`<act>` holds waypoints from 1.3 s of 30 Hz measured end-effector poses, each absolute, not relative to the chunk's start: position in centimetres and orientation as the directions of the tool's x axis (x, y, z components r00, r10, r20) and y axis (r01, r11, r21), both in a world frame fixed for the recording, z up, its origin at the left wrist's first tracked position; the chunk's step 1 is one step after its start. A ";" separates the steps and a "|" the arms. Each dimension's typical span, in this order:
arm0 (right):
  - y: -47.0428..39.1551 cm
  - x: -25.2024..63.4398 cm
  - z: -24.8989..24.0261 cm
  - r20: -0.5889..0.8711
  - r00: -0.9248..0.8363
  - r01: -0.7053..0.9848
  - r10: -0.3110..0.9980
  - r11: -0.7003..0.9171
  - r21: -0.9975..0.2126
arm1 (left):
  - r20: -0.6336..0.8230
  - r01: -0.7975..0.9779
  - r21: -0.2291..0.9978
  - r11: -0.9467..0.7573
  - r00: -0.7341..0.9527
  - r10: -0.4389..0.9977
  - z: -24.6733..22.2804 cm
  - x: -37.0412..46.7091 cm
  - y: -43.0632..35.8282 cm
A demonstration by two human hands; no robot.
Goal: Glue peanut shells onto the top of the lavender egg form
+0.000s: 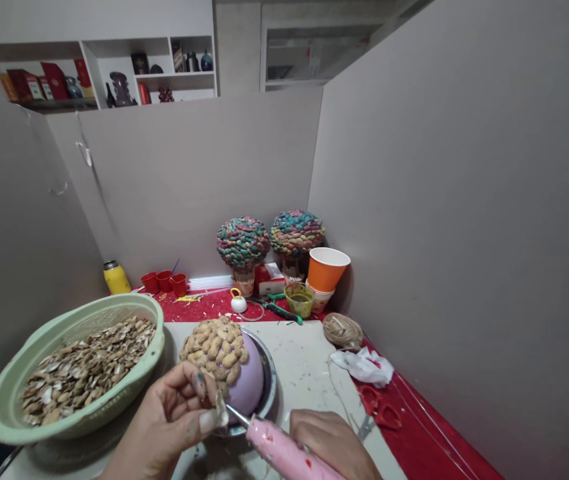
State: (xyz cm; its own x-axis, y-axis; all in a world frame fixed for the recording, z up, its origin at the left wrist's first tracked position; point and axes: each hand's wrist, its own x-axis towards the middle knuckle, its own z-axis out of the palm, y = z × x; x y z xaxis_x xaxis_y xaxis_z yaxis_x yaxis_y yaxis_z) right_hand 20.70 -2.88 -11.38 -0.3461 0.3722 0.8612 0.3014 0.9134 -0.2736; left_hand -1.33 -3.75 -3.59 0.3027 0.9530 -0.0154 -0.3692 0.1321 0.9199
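Note:
My left hand (pixel 174 417) pinches a peanut shell (pixel 221 408) between thumb and fingers, its hollow side partly in view. My right hand (pixel 332 440) is closed around a pink glue gun (pixel 284 447), whose metal nozzle points left and meets the shell or sits just beside it. Behind both hands, a purple ball (pixel 249 380), perhaps a balloon, rests in a metal bowl (pixel 270 380). Peanut shells (pixel 214 347) cover its top and left side, while its right side shows bare purple. The gun's handle is mostly hidden by my right hand.
A green basket (pixel 159 333) of peanut shells stands left. Toward the back are two colourful shell-covered balls (pixel 243 243) on stands, an orange paper cup (pixel 328 267), pliers (pixel 284 313) and red cups (pixel 164 280). Twine (pixel 343 331) and red scissors (pixel 382 408) lie right; grey partitions surround the table.

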 end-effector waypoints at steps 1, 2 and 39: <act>-2.9 20.7 -11.4 0.860 -0.348 0.303 0.374 0.913 -0.275 | -0.019 -0.366 0.921 0.135 0.303 0.953 -3.6 -1.4 -3.7; -2.8 20.7 -11.4 0.855 -0.355 0.304 0.378 0.912 -0.277 | -0.025 -0.361 0.922 0.140 0.305 0.952 -3.7 -1.4 -3.7; -3.0 20.3 -10.9 0.882 -0.347 0.367 0.320 0.911 -0.186 | -0.021 -0.331 0.937 0.108 0.256 0.966 -3.1 -1.4 -3.7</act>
State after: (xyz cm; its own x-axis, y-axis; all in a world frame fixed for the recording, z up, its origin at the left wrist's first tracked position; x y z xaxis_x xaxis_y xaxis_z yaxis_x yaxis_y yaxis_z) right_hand 20.30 -3.00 -10.86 -0.3467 0.3198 0.8818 0.3667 0.9115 -0.1864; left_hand -1.44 -3.66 -3.14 0.2563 0.9664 -0.0206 -0.3309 0.1077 0.9375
